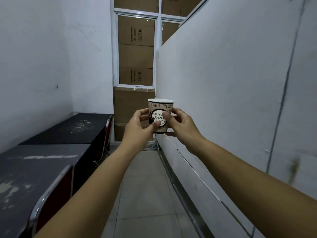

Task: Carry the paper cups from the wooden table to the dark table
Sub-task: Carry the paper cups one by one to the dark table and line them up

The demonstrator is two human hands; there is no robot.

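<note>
Both arms are stretched out in front, and there's the paper cup (160, 115), held upright in mid-air between the two hands. The left hand (139, 125) grips it from the left side, thumb pressed across the printed front near the bottom, fingers curled round the far side. The right hand (181, 124) grips it from the right, thumb on the front beside the round label, fingers wrapped behind and one finger tucked under the base. The cup's white rim is level, its open mouth facing up; what is inside cannot be seen from here.

Down to the left runs the dark table (30, 169), its top scuffed with pale patches, and a second dark table (72, 129) sits end to end beyond it against the white wall. A red chair with a chrome frame (56, 191) is pushed in at the near one. The cup is off to the right of both tables, above the tiled floor (145, 186). A white partition (231, 100) lines the right side, and stacked cardboard boxes (136, 54) fill the window straight ahead.
</note>
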